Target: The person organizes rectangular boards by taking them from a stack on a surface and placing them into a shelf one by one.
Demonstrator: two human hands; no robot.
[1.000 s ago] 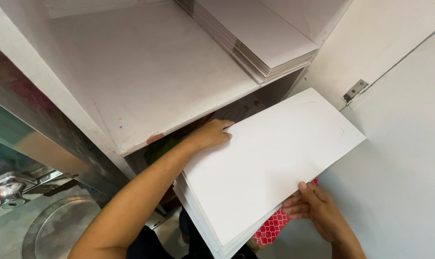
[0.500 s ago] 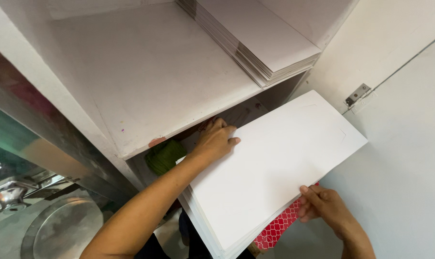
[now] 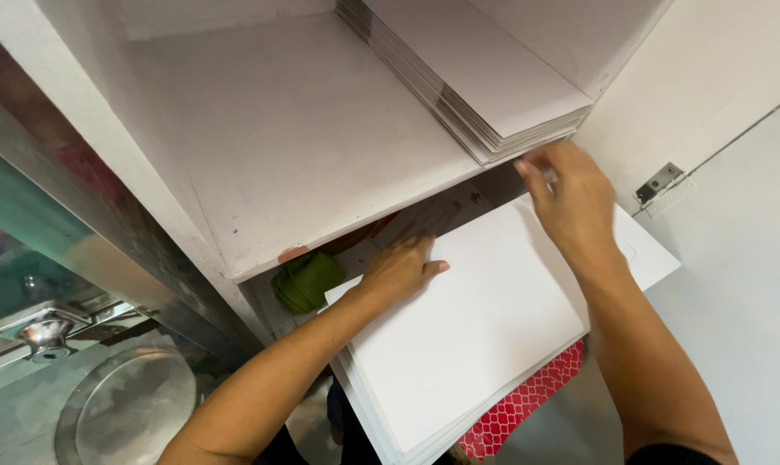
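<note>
Your left hand lies flat, palm down, on the top sheet of the lower stack of white sheets. Its fingers are together and extended toward 1 o'clock, pressing on the stack's upper-left corner without gripping. That stack sits tilted, its long side running from 7 o'clock to 1 o'clock, with its far edge pushed under the white shelf.

Your right hand is raised at 1 o'clock of the lower stack. Its fingers are curled and touch the front corner of the upper stack of white sheets. You cannot tell whether they pinch a sheet; the fingertips are blurred.

The upper stack rests on the shelf at its right end, against the cabinet's side wall; the left part of the shelf surface is bare.

In the compartment below the shelf, a green bundle lies at 9 o'clock of your left hand, just beside the lower stack's corner. A red patterned item shows beneath the lower stack at 5 o'clock.

A round metal plate lies well apart at 8 o'clock. A metal hinge sits on the door at 3 o'clock of your right hand.
</note>
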